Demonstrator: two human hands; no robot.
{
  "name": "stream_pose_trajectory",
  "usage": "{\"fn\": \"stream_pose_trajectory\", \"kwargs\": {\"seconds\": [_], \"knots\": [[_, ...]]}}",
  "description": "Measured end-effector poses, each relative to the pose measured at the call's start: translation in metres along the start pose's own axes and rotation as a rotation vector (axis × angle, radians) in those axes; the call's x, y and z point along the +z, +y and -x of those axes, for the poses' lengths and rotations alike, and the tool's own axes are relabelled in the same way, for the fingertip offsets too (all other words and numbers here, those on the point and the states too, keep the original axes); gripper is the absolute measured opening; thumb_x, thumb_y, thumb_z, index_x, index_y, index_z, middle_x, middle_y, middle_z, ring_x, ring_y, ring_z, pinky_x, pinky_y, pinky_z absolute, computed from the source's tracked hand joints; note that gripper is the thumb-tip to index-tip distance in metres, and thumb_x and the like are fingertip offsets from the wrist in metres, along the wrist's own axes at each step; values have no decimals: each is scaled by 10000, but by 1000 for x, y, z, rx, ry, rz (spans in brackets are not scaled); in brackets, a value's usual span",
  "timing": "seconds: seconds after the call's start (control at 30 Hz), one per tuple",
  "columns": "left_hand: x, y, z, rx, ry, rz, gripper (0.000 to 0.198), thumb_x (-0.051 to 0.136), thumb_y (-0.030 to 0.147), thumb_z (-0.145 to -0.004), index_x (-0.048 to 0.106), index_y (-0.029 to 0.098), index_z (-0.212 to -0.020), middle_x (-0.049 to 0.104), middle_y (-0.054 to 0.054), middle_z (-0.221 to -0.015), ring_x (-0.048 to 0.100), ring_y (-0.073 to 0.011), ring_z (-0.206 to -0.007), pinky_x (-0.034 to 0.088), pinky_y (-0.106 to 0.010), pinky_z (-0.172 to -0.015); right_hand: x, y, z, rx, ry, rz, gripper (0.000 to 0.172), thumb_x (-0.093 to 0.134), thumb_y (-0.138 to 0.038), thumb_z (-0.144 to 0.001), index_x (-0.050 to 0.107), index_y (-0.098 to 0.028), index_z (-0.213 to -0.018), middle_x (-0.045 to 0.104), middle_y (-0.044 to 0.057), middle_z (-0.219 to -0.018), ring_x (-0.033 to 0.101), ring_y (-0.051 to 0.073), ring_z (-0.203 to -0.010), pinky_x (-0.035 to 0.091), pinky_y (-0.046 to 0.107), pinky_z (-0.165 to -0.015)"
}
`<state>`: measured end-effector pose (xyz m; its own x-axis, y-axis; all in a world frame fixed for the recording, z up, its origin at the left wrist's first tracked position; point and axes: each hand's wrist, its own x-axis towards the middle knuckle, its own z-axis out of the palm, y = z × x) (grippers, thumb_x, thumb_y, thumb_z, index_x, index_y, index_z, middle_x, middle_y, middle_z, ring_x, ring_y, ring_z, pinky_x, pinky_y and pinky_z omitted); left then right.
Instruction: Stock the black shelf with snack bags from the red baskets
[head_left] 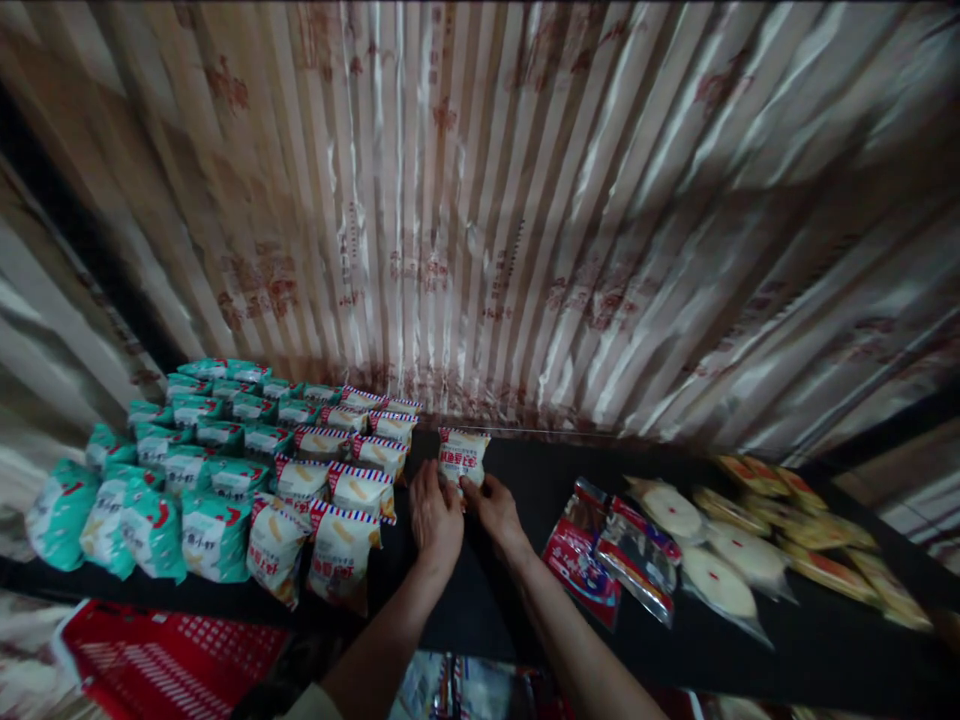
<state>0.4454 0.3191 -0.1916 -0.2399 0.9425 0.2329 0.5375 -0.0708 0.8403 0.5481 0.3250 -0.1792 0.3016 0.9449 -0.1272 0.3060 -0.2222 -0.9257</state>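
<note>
Both my hands reach onto a black shelf [540, 480]. A white snack packet with red and blue striped trim [463, 456] stands upright near the shelf's back. My left hand [435, 520] touches its lower left corner with the fingers closed on it. My right hand [491, 508] pinches its lower right corner. To the left stand rows of matching white striped packets [341, 480], and further left rows of teal green packets [187, 470].
Clear bags of round pale cakes [720, 560] and red-labelled packets [581, 560] lie on the shelf's right side, with yellowish packets [817, 540] beyond. A red plastic basket [165, 665] sits below at lower left. A wall of hanging wrapped packets [480, 200] rises behind.
</note>
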Motion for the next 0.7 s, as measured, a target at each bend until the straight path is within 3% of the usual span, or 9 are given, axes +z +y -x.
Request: {"fn": "stream_pose_trajectory", "kwargs": {"seconds": [0.1,0.3,0.5,0.7], "knots": [[12,-2,-7,84,-5,-26,398,379,211,-850,552,127,-1199,500,-128,-1340,365,-257,-1310,266,-435,-1106,11,0,-27,-18,31,69,349,570,-437,-753,633,-127,-901,683,66,-765,620,194,-681,458,272,-600],[30,-12,-25,49,-50,-21,416,355,216,-867,553,107,-1216,471,-126,-1374,312,-252,-1343,240,-432,-1126,31,-2,-62,-46,57,210,379,591,-350,-785,583,-134,-1095,696,97,-913,644,214,-837,471,292,-715],[42,-23,-39,29,-44,-79,440,313,207,-883,540,56,-1229,489,-161,-1352,362,-254,-1316,280,-434,-1108,43,-9,-73,-27,22,338,527,569,-394,-819,454,-177,-1285,700,71,-951,654,215,-910,470,291,-759],[50,-34,-46,40,17,-82,440,309,216,-878,562,53,-1199,540,-166,-1298,418,-255,-1277,320,-444,-1086,47,-14,-77,-31,-3,538,515,480,-469,-861,438,-222,-1312,664,81,-1100,630,217,-1009,465,290,-784]]}}
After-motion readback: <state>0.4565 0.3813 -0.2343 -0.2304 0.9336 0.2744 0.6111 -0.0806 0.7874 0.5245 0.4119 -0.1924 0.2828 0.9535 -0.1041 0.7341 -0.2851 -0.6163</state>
